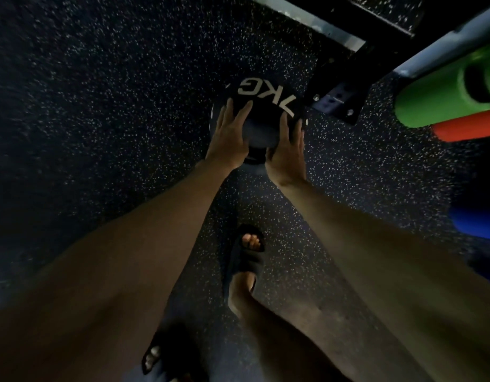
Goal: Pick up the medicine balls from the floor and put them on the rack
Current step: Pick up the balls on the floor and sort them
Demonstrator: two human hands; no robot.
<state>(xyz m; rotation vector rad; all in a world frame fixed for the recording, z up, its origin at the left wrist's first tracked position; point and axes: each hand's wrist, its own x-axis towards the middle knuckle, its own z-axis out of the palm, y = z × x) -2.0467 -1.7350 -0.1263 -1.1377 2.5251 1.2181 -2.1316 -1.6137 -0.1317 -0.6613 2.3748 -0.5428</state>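
A black medicine ball (266,106) with white "7KG" lettering sits low over the dark speckled floor, just above the centre of the view. My left hand (230,136) lies on its left side with fingers spread and fairly straight. On the ball's right side my right hand (286,153) presses flat, fingers extended. The ball is held between both palms; I cannot tell whether it still touches the floor. The rack's grey bar (442,48) slants across the upper right, and its bolted foot plate (337,103) is right beside the ball.
Green (442,103), red (464,128) and blue (475,221) rounded items sit on the rack at the right edge. A dark metal base (321,26) crosses the top. My feet in black sandals (246,255) stand below the ball.
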